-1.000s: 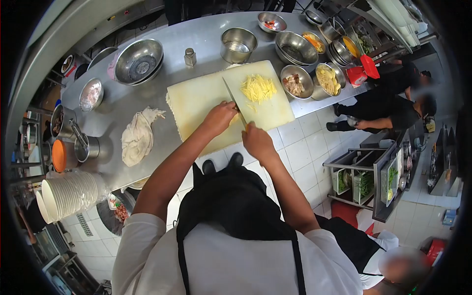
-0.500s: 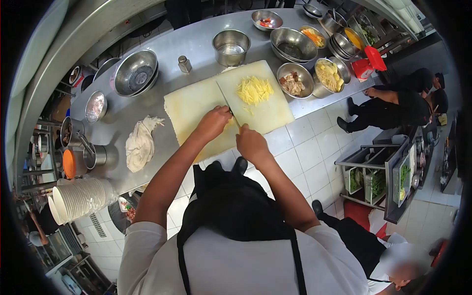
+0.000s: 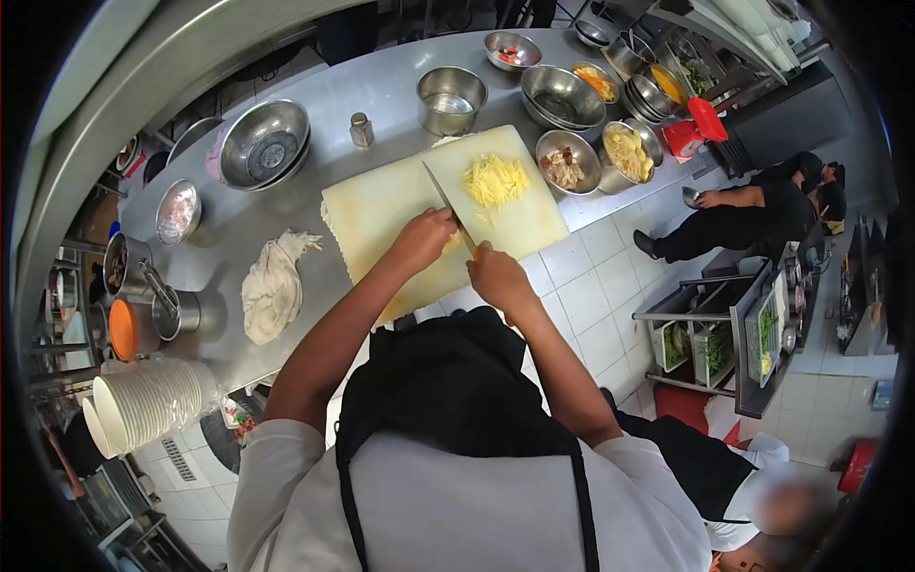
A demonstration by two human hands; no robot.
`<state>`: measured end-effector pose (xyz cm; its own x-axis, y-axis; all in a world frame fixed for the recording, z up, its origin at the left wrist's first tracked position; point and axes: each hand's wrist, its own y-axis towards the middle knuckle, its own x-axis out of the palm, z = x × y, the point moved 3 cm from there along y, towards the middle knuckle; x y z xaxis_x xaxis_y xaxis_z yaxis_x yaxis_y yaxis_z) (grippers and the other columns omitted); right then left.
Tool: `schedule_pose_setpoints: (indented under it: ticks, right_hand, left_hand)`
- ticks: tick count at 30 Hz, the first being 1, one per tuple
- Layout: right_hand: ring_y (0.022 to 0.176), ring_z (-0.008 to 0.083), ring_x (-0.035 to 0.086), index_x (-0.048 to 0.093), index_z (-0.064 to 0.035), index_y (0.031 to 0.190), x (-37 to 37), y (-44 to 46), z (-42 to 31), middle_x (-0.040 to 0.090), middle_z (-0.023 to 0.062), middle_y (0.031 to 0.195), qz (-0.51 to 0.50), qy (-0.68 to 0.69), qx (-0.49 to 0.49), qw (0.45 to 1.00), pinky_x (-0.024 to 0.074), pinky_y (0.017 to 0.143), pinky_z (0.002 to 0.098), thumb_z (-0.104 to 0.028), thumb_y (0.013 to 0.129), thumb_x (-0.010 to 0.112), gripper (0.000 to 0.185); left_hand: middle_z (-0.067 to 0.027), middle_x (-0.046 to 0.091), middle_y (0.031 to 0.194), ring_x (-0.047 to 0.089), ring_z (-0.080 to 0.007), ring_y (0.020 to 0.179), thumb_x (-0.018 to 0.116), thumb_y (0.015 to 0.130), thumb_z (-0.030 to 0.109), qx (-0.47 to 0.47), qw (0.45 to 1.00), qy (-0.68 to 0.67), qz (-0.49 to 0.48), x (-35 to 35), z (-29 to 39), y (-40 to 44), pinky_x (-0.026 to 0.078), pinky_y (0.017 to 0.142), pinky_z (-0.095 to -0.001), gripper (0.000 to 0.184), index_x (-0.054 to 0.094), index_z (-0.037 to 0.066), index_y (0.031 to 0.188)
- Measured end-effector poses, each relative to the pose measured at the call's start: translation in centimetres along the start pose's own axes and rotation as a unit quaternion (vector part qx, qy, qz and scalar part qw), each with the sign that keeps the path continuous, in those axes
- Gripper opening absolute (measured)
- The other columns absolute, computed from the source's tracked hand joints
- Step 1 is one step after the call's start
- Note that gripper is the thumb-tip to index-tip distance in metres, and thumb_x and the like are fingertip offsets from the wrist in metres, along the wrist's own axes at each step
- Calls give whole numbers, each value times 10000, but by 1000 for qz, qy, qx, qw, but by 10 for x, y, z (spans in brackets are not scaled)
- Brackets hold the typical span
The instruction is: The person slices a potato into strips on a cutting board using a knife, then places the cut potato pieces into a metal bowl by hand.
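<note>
My right hand (image 3: 500, 279) is closed round the handle of a knife (image 3: 441, 192), whose long blade points away from me across the pale cutting board (image 3: 376, 205). Against the blade's left side, my left hand (image 3: 424, 240) presses with curled fingers on a yellow vegetable piece (image 3: 450, 245), mostly hidden under the fingers. Right of the blade lies a heap of thin yellow strips (image 3: 496, 181), with a few loose ones nearer me.
A metal pot (image 3: 452, 99) stands behind the board, near a shaker (image 3: 360, 130). Bowls of cut food (image 3: 568, 163) line the right, beside a red scale (image 3: 682, 140). Left are a cloth (image 3: 274, 289) and stacked containers (image 3: 157, 405). Other people stand at the right.
The knife blade has tilted slightly and both hands have shifted a little, still at the same spot on the board. The person at the far right now holds out a small metal bowl.
</note>
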<state>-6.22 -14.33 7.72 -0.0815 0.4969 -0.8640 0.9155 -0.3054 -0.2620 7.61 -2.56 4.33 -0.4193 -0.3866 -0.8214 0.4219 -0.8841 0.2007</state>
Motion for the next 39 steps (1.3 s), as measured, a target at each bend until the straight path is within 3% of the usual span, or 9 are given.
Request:
schedule_pose_setpoints:
  ticks: [3, 5, 8, 11, 14, 20, 29, 33, 39]
  right_hand:
    - [837, 494, 722, 559, 68, 1087, 28, 13, 4, 709, 335, 852, 40, 39, 46, 997, 574, 786, 580, -246, 994, 629, 335]
    - [838, 504, 718, 556, 68, 1087, 18, 14, 7, 707, 339, 858, 18, 40, 20, 999, 571, 785, 587, -250, 994, 625, 338]
    - [832, 510, 714, 558, 64, 1087, 21, 11, 2, 706, 337, 854, 32, 21, 20, 999, 567, 781, 595, -253, 996, 616, 335]
    - [851, 506, 713, 561, 49, 1067, 37, 20, 5, 704, 332, 856, 51, 38, 35, 997, 562, 786, 595, -250, 1013, 579, 304]
    - [858, 505, 712, 554, 45, 1059, 19, 18, 3, 700, 335, 857, 13, 51, 37, 998, 558, 790, 598, -239, 1017, 558, 287]
    - [798, 482, 717, 564, 31, 1079, 31, 18, -5, 701, 328, 844, 107, 17, -21, 994, 578, 734, 566, -210, 1003, 550, 253]
    - [835, 459, 746, 564, 38, 1091, -2, -6, -25, 731, 306, 869, -10, -91, 57, 994, 600, 753, 551, -125, 965, 538, 208]
    - [802, 468, 745, 580, 30, 1062, 24, 26, -17, 730, 296, 835, 53, -64, 15, 996, 600, 742, 567, -142, 972, 531, 201]
    - [759, 457, 740, 581, 25, 1048, 27, 12, -9, 719, 304, 806, 51, -67, 12, 996, 601, 702, 552, -124, 963, 526, 180]
  left_hand:
    - [-122, 684, 1115, 655, -350, 1074, 659, 843, -3, 12, 1000, -5, 11, 4, 2, -1, 563, 924, -452, 219, 752, 43, 1036]
    - [-124, 688, 1128, 656, -348, 1077, 658, 846, 0, -14, 1000, 3, -27, 4, -2, 1, 562, 931, -449, 250, 759, 53, 1068]
    - [-124, 677, 1090, 645, -346, 1080, 702, 839, 2, 0, 999, -42, 1, -7, 3, 2, 545, 952, -459, 260, 765, 60, 1084]
    - [-130, 674, 1079, 656, -345, 1081, 618, 869, -2, 27, 999, -27, 36, 1, -1, 0, 558, 938, -451, 273, 761, 55, 1094]
    - [-122, 663, 1076, 654, -348, 1079, 592, 879, -13, 1, 1000, -15, -5, -3, 1, 1, 554, 951, -456, 269, 755, 48, 1085]
    - [-145, 661, 1083, 645, -341, 1086, 566, 891, -33, 3, 1000, -4, -6, -2, 1, -3, 545, 938, -455, 297, 757, 29, 1109]
    - [-148, 683, 1095, 657, -359, 1069, 575, 905, 4, 29, 999, -20, 32, -1, 0, -2, 550, 935, -454, 215, 756, 2, 1019]
    - [-149, 673, 1116, 653, -364, 1084, 593, 874, 7, 23, 1000, -11, 8, -1, -6, -2, 559, 931, -451, 174, 735, 1, 975]
    - [-145, 686, 1127, 654, -371, 1083, 620, 860, -18, 31, 999, -18, -6, 0, -3, -3, 551, 944, -449, 173, 736, -7, 988]
